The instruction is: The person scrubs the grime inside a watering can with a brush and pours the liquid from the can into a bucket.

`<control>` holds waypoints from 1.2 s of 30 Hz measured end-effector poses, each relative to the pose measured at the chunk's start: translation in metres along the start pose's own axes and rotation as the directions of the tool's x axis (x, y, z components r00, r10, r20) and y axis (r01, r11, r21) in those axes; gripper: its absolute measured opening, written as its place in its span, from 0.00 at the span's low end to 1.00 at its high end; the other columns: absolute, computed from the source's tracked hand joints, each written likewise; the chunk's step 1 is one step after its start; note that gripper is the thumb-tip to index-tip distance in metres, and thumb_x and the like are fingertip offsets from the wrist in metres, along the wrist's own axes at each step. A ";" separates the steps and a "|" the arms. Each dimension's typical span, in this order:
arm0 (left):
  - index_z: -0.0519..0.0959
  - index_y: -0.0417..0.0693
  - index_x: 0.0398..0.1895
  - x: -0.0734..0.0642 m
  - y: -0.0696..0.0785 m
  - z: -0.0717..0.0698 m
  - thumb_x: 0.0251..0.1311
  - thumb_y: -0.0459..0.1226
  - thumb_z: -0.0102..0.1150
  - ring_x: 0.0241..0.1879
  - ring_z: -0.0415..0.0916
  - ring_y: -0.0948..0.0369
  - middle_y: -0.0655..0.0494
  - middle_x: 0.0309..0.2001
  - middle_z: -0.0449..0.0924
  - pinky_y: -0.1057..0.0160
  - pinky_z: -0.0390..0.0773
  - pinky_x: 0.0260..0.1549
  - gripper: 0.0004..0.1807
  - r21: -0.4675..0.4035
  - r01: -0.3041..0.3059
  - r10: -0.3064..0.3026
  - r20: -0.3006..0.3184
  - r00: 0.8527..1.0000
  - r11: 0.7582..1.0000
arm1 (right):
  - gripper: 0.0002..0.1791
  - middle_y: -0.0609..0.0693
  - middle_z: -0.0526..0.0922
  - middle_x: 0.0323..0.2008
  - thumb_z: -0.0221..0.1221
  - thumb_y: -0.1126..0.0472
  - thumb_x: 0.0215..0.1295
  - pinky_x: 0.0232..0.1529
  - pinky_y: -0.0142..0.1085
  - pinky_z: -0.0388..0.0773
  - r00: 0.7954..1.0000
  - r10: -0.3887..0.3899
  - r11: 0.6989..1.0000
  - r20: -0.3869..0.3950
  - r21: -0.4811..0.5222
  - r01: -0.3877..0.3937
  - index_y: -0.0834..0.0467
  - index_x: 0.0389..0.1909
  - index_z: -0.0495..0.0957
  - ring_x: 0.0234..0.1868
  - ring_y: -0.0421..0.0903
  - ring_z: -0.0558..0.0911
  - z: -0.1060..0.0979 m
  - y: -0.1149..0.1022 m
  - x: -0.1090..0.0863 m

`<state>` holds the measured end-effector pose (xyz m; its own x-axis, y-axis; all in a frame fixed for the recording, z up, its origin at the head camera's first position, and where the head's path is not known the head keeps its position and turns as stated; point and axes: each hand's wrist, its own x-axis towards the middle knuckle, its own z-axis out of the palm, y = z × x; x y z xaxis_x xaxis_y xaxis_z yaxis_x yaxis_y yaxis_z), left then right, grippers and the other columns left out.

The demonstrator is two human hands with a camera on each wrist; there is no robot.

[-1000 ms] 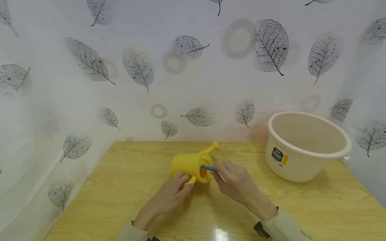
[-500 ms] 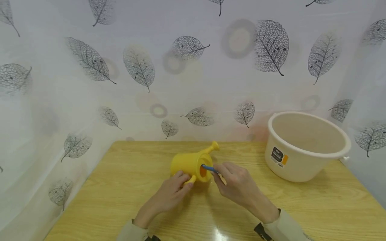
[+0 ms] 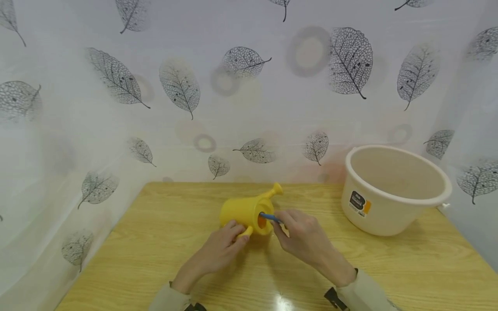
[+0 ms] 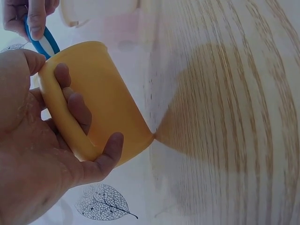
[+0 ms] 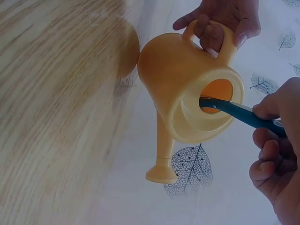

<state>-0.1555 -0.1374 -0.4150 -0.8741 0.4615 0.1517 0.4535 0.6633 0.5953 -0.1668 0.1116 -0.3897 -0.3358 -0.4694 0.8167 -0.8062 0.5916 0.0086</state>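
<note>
A yellow watering can (image 3: 239, 211) lies tipped over above the wooden table, its round opening facing right and its spout pointing to the back right. My left hand (image 3: 219, 252) grips the can's handle (image 4: 63, 117), fingers passed through the loop. In my right hand (image 3: 305, 235) is a slim, curved blue-and-white handle (image 5: 241, 113), pinched between thumb and fingers. The far end of this handle goes through the opening into the orange-looking inside of the can, where it is hidden. In the right wrist view the spout (image 5: 164, 150) hangs free of both hands.
To the right stands a large cream bucket (image 3: 354, 220) with a black and orange label. Behind the wooden table (image 3: 163, 224) hangs a pale curtain (image 3: 249, 108) printed with dark leaves. The table's back edge runs just behind the can.
My right hand and the blue handle shift slightly at the can's opening. The left hand and the can stay almost where they were.
</note>
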 end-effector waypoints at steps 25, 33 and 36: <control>0.77 0.55 0.38 0.000 -0.002 0.000 0.79 0.50 0.45 0.30 0.64 0.67 0.63 0.34 0.66 0.68 0.66 0.29 0.15 0.000 -0.002 0.002 0.004 1.000 1.000 | 0.12 0.43 0.81 0.23 0.70 0.69 0.51 0.22 0.20 0.70 1.000 -0.010 0.999 -0.024 0.034 0.011 0.58 0.36 0.79 0.21 0.33 0.75 0.000 -0.002 -0.002; 0.76 0.60 0.36 0.000 -0.002 0.001 0.78 0.49 0.48 0.30 0.64 0.68 0.65 0.34 0.66 0.68 0.66 0.30 0.11 0.028 -0.009 0.010 -0.015 1.000 1.000 | 0.08 0.42 0.80 0.23 0.56 0.59 0.74 0.22 0.19 0.69 0.999 -0.009 0.998 -0.053 0.059 0.012 0.57 0.36 0.80 0.20 0.34 0.74 -0.004 -0.005 0.001; 0.76 0.60 0.36 0.000 -0.002 0.002 0.77 0.48 0.48 0.30 0.64 0.68 0.66 0.34 0.66 0.69 0.67 0.31 0.10 0.030 -0.013 0.013 -0.018 1.000 0.999 | 0.11 0.42 0.80 0.23 0.53 0.58 0.76 0.22 0.19 0.69 0.998 -0.014 0.998 -0.065 0.059 0.018 0.57 0.35 0.79 0.19 0.34 0.74 -0.005 -0.007 0.002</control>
<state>-0.1558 -0.1378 -0.4175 -0.8711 0.4593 0.1739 0.4695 0.6749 0.5693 -0.1597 0.1093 -0.3851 -0.2922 -0.4338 0.8523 -0.8395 0.5432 -0.0114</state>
